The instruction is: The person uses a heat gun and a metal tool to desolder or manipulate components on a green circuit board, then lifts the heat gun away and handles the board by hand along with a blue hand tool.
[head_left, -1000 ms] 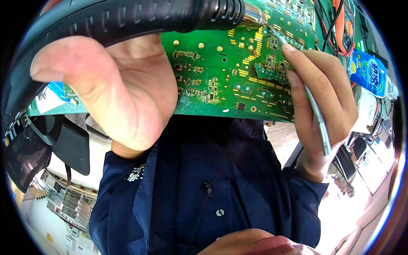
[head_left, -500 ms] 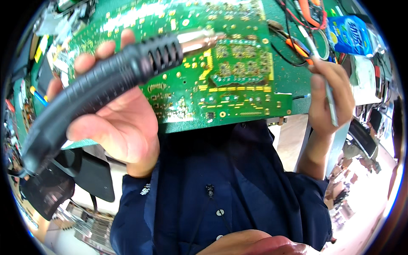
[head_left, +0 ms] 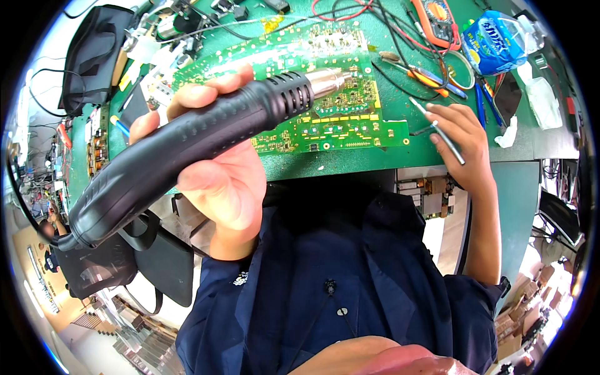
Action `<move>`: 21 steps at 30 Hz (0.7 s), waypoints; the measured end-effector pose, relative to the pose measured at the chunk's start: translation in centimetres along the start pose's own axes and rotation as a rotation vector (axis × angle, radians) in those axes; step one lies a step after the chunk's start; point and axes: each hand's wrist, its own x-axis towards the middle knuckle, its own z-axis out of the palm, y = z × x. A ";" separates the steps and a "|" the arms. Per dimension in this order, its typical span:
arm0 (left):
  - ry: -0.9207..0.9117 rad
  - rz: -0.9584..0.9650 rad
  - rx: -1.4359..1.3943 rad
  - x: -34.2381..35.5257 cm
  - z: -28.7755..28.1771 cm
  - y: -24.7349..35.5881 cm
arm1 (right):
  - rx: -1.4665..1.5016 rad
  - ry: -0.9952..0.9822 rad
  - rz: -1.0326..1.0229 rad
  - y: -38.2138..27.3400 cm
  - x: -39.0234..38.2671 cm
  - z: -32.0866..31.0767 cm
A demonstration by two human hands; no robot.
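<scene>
My left hand (head_left: 228, 181) is closed around a black hot air gun (head_left: 187, 131), a curved handle with a vented collar and a metal nozzle. Its nozzle (head_left: 328, 81) points right, over a large green circuit board (head_left: 387, 132) on the bench; I cannot tell whether it touches. Part of the board is hidden behind the gun and my fingers. To the right of the board, my right hand (head_left: 465, 140) grips a slim silver rod-shaped tool (head_left: 451, 145), slanting up to the left. Its exact kind is unclear.
An orange multimeter (head_left: 435, 22) with tangled leads lies at the back right, beside a blue plastic pack (head_left: 494, 44). Orange-handled tools (head_left: 431, 84), blue-handled pliers (head_left: 480, 105) and white tissue (head_left: 540, 97) are on the right. A black bag (head_left: 94, 56) sits back left.
The view has shifted, bringing more of the back of the bench into sight. The silver tool now leans further left in my right hand. Both hands keep their holds.
</scene>
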 end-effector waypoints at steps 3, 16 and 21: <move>-0.045 0.078 0.097 1.0 0.6 1.5 | -0.217 -0.091 -0.104 -0.5 -0.2 -0.2; -0.423 0.057 0.513 6.5 8.7 8.3 | -0.509 0.031 -0.100 1.3 -3.5 0.6; -0.650 0.239 0.843 6.3 12.3 11.3 | -0.196 0.729 0.057 0.0 -4.5 -4.6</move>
